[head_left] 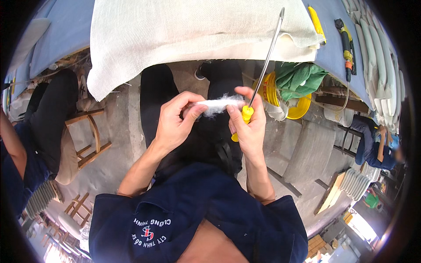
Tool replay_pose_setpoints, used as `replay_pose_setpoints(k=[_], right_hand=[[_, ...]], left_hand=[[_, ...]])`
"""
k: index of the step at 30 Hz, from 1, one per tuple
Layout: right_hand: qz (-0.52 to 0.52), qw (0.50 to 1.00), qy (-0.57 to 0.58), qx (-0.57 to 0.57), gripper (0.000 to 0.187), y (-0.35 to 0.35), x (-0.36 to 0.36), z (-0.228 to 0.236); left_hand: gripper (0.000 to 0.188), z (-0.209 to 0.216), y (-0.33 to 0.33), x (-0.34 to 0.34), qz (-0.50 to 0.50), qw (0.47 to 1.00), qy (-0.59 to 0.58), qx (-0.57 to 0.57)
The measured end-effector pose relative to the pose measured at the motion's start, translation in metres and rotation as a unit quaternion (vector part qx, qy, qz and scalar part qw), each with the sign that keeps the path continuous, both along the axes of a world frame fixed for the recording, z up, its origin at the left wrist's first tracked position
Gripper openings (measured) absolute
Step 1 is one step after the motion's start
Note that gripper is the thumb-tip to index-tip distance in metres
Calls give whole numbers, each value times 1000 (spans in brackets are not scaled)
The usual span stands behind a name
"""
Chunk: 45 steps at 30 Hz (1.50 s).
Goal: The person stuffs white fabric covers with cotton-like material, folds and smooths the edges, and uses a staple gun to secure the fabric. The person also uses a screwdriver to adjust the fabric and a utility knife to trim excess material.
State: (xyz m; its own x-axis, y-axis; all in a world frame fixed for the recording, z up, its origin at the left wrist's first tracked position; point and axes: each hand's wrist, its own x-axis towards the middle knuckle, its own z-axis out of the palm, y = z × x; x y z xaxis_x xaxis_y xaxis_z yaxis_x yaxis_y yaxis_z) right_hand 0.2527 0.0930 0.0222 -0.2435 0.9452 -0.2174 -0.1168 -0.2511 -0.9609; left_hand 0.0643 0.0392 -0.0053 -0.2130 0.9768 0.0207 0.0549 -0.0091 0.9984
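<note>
A small roll of fluffy white fibre wadding point(215, 105) stretches between my two hands above my lap, with loose wisps sticking out. My left hand point(174, 119) pinches its left end between thumb and fingers. At the other end, the thumb and fingers of my right hand point(251, 125) are closed on the wadding. That same hand also grips a long screwdriver point(247, 113) by its yellow handle, the steel shaft pointing up and away over the table edge. Beyond my hands, off-white woven fabric point(197, 33) covers the table's front edge and hangs over it, its edge frayed.
On the blue tabletop point(329, 41) lie a yellow cutter point(315, 23) and an air tool point(345, 46) with a hose. Grey cushions point(377, 61) are stacked at right. Below stands a yellow bucket point(302, 106) with green cloth point(298, 79). A co-worker point(48, 127) sits at left beside wooden frames.
</note>
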Motion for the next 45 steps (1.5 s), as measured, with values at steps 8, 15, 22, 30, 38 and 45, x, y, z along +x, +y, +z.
replay_pose_setpoints(k=[8,15,22,30,38,45], right_hand=[[-2,1000,-16,23,17,4,-1,-16],[72,993,-84,39,19,-3,1,-18],[89,992,-46,74,13,6,1,-16],[72,997,-23,3,39,7,-5,-8],[83,995,-31,-36,21,-3,0,-7],[79,994,37,61,13,-2,-10,-11]], left_hand=[[22,3,3,10,-65,994,73,44],[29,0,6,4,-45,995,78,41],[25,10,9,7,-48,995,-92,-9],[16,-5,6,-1,-43,996,-58,-50],[15,14,5,0,-38,999,-4,16],[20,49,-17,-50,183,911,272,249]])
